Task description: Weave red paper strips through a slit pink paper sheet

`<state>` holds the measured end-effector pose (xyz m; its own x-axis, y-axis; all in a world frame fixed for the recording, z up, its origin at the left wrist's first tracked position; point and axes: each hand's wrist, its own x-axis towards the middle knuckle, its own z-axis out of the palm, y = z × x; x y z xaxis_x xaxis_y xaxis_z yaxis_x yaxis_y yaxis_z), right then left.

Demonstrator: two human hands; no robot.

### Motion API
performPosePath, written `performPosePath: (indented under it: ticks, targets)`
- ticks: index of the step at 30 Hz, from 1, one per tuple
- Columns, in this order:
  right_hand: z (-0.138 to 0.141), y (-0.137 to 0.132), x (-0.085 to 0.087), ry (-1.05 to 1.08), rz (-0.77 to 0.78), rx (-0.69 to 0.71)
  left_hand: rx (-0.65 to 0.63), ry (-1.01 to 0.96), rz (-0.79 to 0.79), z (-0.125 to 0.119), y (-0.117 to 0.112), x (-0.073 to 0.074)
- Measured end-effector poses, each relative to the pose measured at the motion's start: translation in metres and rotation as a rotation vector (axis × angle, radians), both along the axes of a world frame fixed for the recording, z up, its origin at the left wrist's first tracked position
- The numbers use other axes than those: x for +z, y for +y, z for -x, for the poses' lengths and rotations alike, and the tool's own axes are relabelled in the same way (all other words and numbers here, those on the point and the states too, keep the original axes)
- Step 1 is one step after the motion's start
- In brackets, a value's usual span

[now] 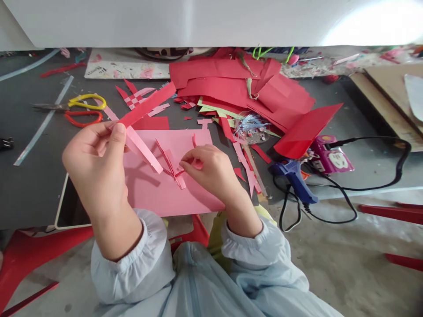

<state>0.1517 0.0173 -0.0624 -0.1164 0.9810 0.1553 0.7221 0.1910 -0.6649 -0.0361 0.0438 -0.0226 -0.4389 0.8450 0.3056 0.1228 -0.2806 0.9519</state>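
Note:
My left hand (pixel 101 165) is raised over the left side of a large pink paper sheet (pixel 145 198). Between its thumb and fingers are pinched a red paper strip (pixel 150 102), slanting up to the right, and a pink strip (pixel 143 149), slanting down. Just to the right, my right hand (pixel 214 169) has thumb and forefinger closed on a small piece of folded red and pink paper strips (pixel 169 160) above the sheet. The fingers hide part of that piece. Behind the hands lies a woven red and pink paper piece (pixel 132 100) with pointed ends.
Scissors (pixel 86 105) with yellow and orange handles lie at the left. Red paper sheets (pixel 218 90) are piled at the back, with beads and a blue tassel (pixel 249 123) in front. A blue glue gun (pixel 295 178) with a looping black cord rests at the right edge, near a purple box (pixel 332 156).

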Motion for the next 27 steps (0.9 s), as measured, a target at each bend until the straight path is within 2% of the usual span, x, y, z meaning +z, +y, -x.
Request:
performPosePath:
  ticks: [6,12,18,21,27]
  targets:
    - [0.012,-0.005,-0.003,-0.213,0.123,0.047,-0.013,0.029,0.011,0.000,-0.001,-0.001]
    - [0.016,-0.007,0.002,-0.264,0.169,0.081,-0.028,0.022,0.002,0.000,-0.002,0.000]
    - [0.021,-0.010,0.004,-0.179,0.248,0.133,-0.031,0.031,0.005,-0.001,-0.001,-0.001]
    - [0.023,-0.010,0.002,-0.188,0.219,0.136,-0.009,0.053,-0.046,-0.002,0.001,-0.002]
    - [0.034,-0.012,-0.005,-0.269,0.128,0.036,0.002,0.062,-0.068,-0.006,0.003,-0.003]
